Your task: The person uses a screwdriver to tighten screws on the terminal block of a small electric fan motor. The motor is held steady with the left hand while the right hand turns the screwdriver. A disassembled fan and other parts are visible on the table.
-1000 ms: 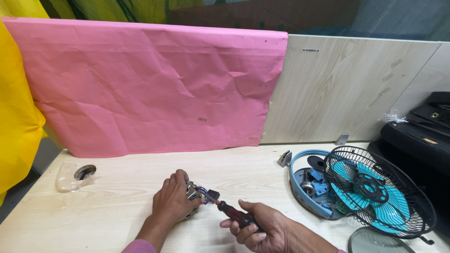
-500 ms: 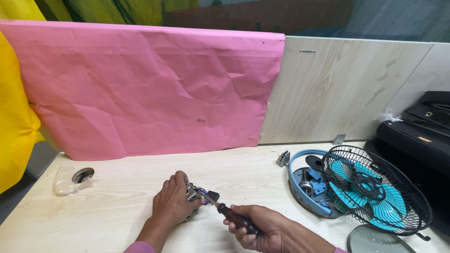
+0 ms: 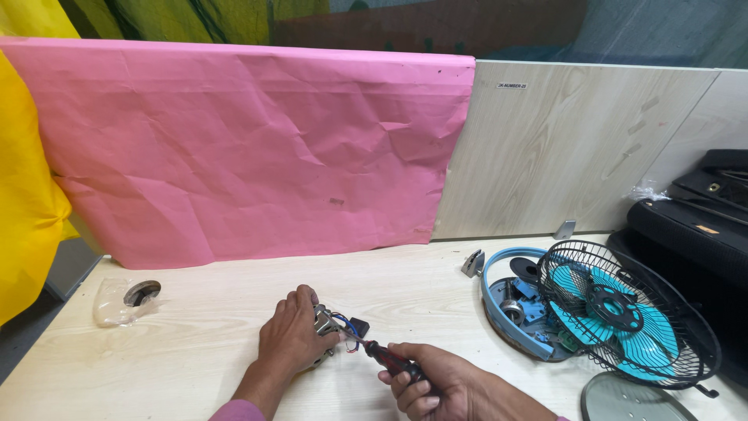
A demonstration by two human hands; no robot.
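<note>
Both hands grip: left hand clasps the motor, right hand the screwdriver.

Counter: showing pale wood grain.
Backdrop paper: showing plain pink, creased.
Cloth: showing solid yellow.
Wall panel: showing light wood grain.
Screwdriver: showing a red and black handle.
Motor part: showing silver metal with blue and red wires.
Fan blades: showing turquoise behind a black wire grille.
Fan housing: showing light blue.
Bags: showing black.
</note>
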